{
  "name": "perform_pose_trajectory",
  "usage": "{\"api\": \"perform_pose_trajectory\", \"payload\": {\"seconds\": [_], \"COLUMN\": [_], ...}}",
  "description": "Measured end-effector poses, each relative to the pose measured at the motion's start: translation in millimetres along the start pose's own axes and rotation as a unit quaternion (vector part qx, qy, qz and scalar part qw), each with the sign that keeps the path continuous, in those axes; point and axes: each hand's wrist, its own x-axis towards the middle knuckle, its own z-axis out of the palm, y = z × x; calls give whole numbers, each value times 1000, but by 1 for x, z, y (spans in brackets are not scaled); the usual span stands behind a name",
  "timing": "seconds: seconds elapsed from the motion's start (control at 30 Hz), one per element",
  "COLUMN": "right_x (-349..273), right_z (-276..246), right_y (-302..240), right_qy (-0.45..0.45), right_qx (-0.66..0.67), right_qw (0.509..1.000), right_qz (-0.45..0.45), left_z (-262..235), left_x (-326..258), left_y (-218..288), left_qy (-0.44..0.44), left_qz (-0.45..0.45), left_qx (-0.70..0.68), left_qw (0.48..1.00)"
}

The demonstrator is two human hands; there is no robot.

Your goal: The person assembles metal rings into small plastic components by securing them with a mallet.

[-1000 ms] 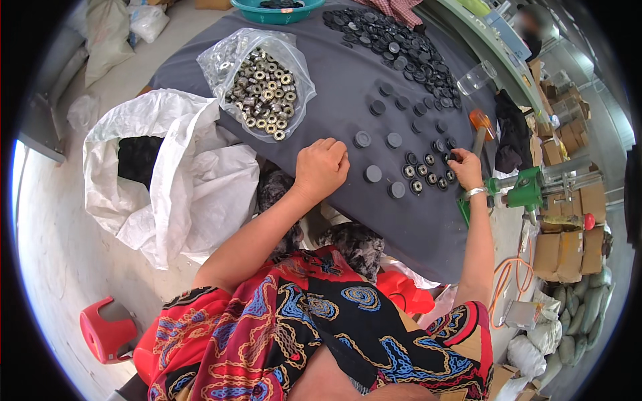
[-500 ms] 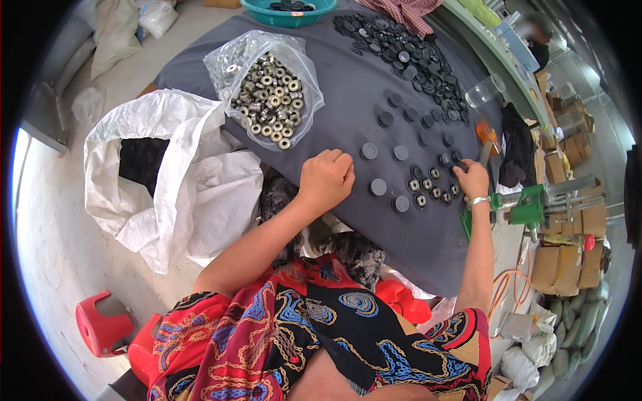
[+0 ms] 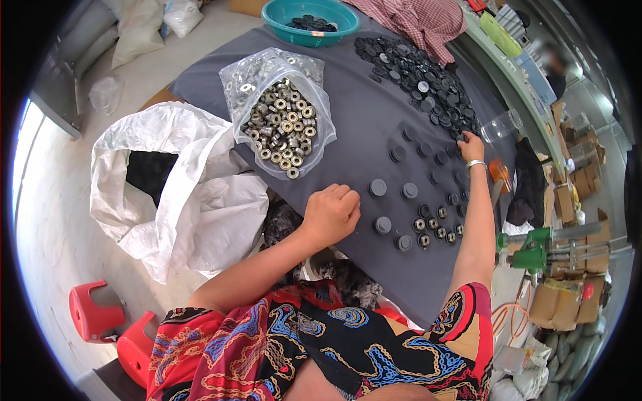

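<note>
My left hand (image 3: 331, 215) is closed in a fist on the dark tablecloth; what it holds, if anything, is hidden. My right hand (image 3: 472, 147) reaches to the near end of a big pile of round black plastic caps (image 3: 431, 93). Its fingers are bent together at the pile's edge, and I cannot make out what is between them. Between the hands stand loose black caps (image 3: 409, 191) in loose rows. Several nearer black pieces hold shiny metal ball bearings (image 3: 442, 212). A clear plastic bag full of ball bearings (image 3: 286, 127) lies open beyond my left hand.
A teal basin (image 3: 311, 30) with black discs stands at the far edge. Left of the table is a white woven sack (image 3: 214, 214). At right are a clear jar (image 3: 503, 125), an orange-handled tool (image 3: 499, 172) and a green metal press (image 3: 533, 250). Red stools (image 3: 95, 311) stand lower left.
My right hand has moved away from the rows, farther up to the edge of the cap pile. My left fist stays on the cloth. The whole view has shifted slightly.
</note>
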Motion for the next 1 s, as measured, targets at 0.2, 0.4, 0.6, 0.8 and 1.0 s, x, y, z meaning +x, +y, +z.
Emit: {"api": "perform_pose_trajectory", "payload": {"seconds": [0.2, 0.4, 0.6, 0.8, 1.0], "right_x": [4, -12, -45, -64, -54], "right_z": [4, -18, -50, -55, -43], "right_y": [0, 5, 7, 21, 51], "right_qy": [-22, 15, -107, -88, -37], "right_qx": [-106, 197, 632, 621, 188], "right_qw": [994, 979, 752, 768, 966], "right_qz": [-9, 47, 152, 132, 172], "left_z": [0, 3, -1, 1, 3], "left_x": [0, 0, 0, -1, 0], "left_y": [1, -1, -1, 0, 1], "left_qy": [-7, -3, -6, 6, 0], "left_qz": [1, 7, 6, 11, 13], "left_qx": [-9, -12, -8, -9, -11], "left_qw": [1000, 1000, 1000, 1000, 1000]}}
